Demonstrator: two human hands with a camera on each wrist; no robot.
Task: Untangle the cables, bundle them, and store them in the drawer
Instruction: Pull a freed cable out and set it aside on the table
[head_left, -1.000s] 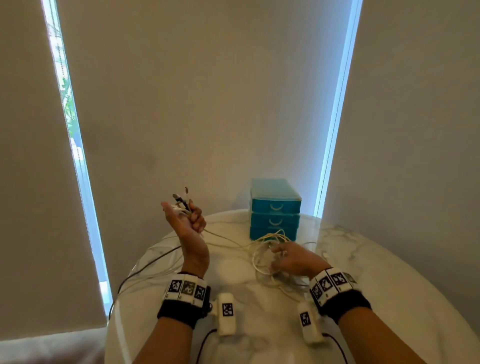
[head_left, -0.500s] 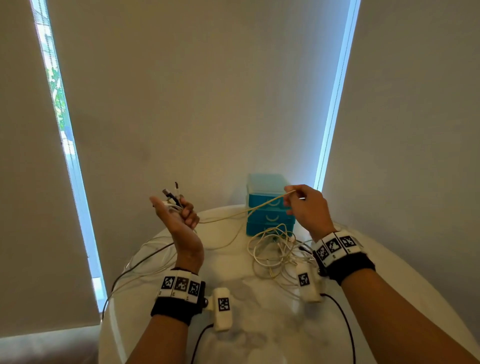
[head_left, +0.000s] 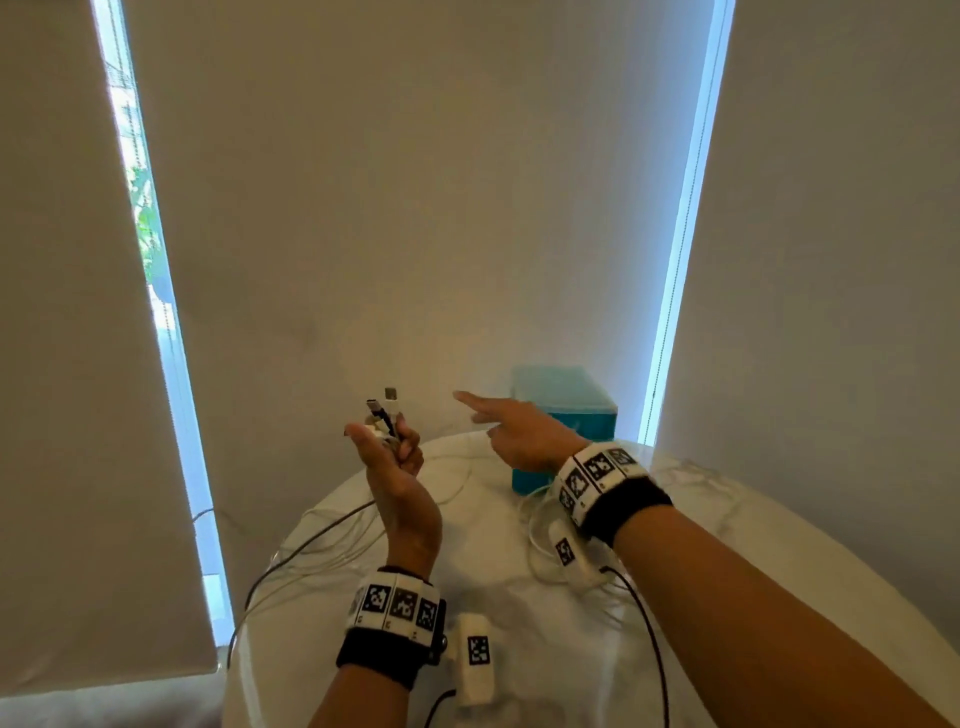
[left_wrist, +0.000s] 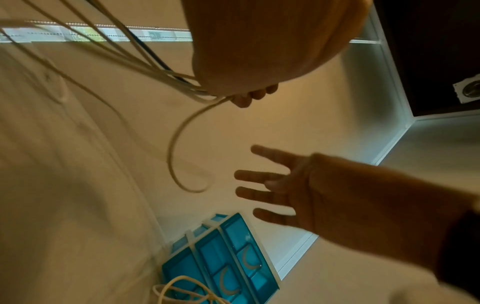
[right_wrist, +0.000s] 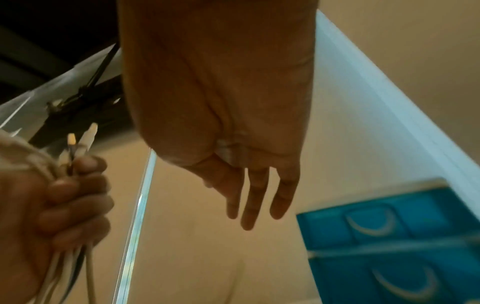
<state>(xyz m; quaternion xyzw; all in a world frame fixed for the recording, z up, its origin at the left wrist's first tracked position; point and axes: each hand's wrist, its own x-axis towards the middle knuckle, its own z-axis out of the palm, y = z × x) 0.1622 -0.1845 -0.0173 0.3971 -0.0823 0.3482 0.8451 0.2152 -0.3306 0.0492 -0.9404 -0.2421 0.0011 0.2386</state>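
My left hand is raised palm up above the table's left side and grips a bunch of cable ends, white ones and a black one, with the plugs sticking up. The same grip shows in the right wrist view, with fingers curled round the cables. The cables trail down over the table edge. My right hand hovers in front of the teal drawer unit, fingers straight and spread, holding nothing. A loose white coil lies under my right wrist.
The teal unit has stacked drawers with curved handles, all closed. The round white marble table stands against beige blinds with bright window gaps left and right. A black wire runs from the right wrist camera.
My right hand has let go of the white cable it was pulling taut and moved left with fingers spread. The left hand keeps its grip on the cable ends.
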